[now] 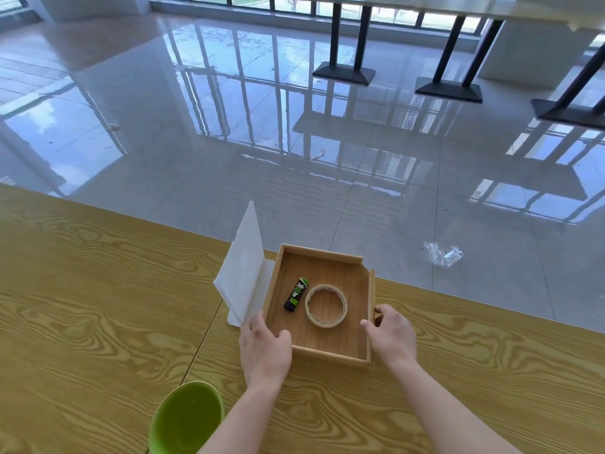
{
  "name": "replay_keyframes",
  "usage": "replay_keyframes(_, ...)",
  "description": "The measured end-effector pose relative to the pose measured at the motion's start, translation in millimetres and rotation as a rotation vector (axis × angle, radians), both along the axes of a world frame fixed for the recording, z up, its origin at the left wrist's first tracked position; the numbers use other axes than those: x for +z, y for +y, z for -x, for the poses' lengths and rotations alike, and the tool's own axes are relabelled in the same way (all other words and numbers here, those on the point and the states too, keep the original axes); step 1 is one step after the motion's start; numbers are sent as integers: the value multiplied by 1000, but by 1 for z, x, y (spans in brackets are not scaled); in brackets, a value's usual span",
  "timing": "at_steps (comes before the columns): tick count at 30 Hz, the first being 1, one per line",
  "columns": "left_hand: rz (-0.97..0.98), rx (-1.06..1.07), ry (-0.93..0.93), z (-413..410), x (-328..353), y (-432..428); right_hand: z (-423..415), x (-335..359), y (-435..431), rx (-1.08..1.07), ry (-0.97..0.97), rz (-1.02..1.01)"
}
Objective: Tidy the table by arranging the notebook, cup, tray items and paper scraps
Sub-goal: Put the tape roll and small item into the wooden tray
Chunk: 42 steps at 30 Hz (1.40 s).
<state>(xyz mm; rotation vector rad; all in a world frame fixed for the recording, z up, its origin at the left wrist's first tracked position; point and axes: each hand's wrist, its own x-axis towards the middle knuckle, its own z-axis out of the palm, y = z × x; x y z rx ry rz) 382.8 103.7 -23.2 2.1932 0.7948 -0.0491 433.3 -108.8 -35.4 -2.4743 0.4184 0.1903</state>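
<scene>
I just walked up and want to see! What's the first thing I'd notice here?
Probably the wooden tray near the table's far edge, gripped by the left hand and right hand on either side. Inside it lie a roll of tape and a small green-and-black stick. A white notebook stands half open just left of the tray, and a green cup sits at the near edge.

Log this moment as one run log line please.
left hand: on tray near-left wall | right hand: gripping tray right wall | in tray: tape roll, lighter | notebook: open, left
</scene>
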Motion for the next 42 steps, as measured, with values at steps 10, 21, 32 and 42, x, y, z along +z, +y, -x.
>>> replay_keyframes(10, 219, 285, -9, -11, 1, 9, 2, -1, -2, 13, 21, -17)
replay_keyframes(21, -248, -62, -148, -5, 7, -1, 7, 9, 10, 339, -368, 235)
replay_keyframes(32, -585, -545, -98, -66, 5, -7, 2, 8, 45, 546, -239, 259)
replay_keyframes(42, -516, -515, -69, -72, -7, -11, -5, 1, 51, 498, -226, 233)
